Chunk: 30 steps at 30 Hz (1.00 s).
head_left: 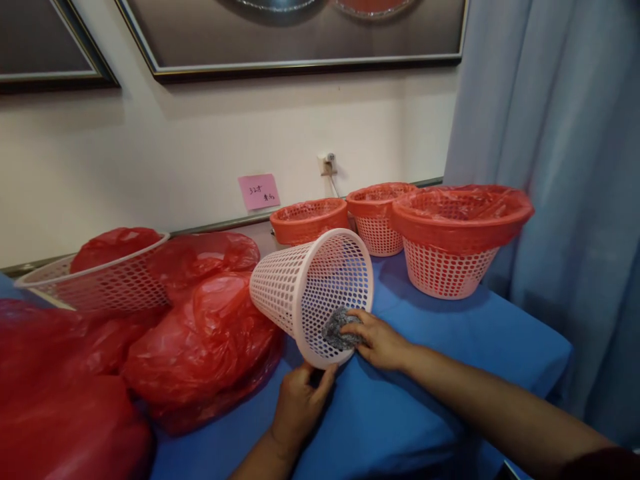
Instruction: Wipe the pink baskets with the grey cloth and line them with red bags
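A white perforated plastic wastebasket (pixel 280 283) lies tilted on its side, its round mouth facing me. My left hand (pixel 303 400) grips the lower rim, thumb and fingers closed on it. Inside the mouth, against the lower wall, a crumpled grey cloth (pixel 340 329) is held by my right hand (pixel 379 339), whose fingers are closed round it. Heaped red plastic bags (pixel 200 353) lie to the left of the wastebasket, close beside it.
Behind stand baskets lined with red bags: one partly hidden (pixel 310 220), one farther back (pixel 379 230) and a larger one (pixel 445 267). Another white basket (pixel 115 280) is at left. They rest on a blue-covered table (pixel 500 333) by a wall socket (pixel 327 163) and curtain (pixel 555 167).
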{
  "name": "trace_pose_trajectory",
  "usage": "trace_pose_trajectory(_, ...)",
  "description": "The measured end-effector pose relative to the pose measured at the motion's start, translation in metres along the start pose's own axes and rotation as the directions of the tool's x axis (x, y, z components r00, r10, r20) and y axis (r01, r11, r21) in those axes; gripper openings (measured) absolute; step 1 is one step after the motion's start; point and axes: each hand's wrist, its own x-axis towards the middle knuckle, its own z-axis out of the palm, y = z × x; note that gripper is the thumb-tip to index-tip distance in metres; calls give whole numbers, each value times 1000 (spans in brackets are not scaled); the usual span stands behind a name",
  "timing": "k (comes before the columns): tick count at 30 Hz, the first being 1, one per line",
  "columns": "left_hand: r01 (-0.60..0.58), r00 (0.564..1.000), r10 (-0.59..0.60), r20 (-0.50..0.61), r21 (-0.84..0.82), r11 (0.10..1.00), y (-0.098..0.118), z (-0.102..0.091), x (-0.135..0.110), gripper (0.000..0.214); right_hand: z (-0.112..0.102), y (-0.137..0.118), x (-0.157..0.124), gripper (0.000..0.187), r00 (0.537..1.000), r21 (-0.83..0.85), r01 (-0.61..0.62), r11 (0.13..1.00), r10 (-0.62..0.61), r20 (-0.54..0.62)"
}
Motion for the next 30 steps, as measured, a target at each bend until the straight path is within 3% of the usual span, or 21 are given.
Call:
trace_pose_trajectory(3, -100, 994, 100, 45, 1, 995, 4, -1, 2, 20, -14, 12, 5, 58, 1000, -103, -11, 995, 13, 23)
trace_pose_trajectory(6, -168, 986, 168, -9, 3, 986, 10, -4, 3, 18, -33, 28, 13, 48, 983, -301, -180, 937, 160, -90)
trace_pose_trajectory(8, -179, 983, 179, -50, 3, 984, 12, -6, 4, 17, -40, 34, 16, 49, 958, -336, -274, 901, 225, -179)
trace_pose_trajectory(10, -161, 984, 160, -73, -16, 987, 11, -7, 4, 19, -38, 34, 15, 53, 950, -334, -297, 895, 241, -198)
trace_pose_trajectory(13, -124, 992, 123, -20, -42, 991, 5, -4, 6, 20, -22, 22, 8, 57, 975, -259, -211, 942, 186, -118)
trace_pose_trajectory(16, -82, 992, 87, 92, -58, 995, 0, 1, 7, 20, -7, 12, 2, 62, 999, -24, -35, 999, 35, -6)
trace_pose_trajectory(18, -72, 988, 81, 129, -67, 995, -1, 3, 8, 21, -6, 12, 1, 63, 1000, 68, 19, 998, -20, 15)
trace_pose_trajectory(21, -102, 989, 108, 104, -65, 993, 3, 1, 8, 21, -15, 22, 5, 59, 991, -91, -114, 989, 107, -87)
trace_pose_trajectory(24, -143, 989, 144, 15, -54, 988, 8, -4, 8, 21, -26, 31, 9, 54, 919, -298, -352, 887, 268, -289)
trace_pose_trajectory(26, -147, 989, 146, -27, -51, 988, 10, -7, 8, 21, -28, 32, 8, 53, 898, -329, -396, 857, 287, -333)
trace_pose_trajectory(30, -103, 994, 105, 16, -72, 992, 8, -5, 8, 19, -20, 23, 1, 58, 982, -207, -166, 964, 142, -126)
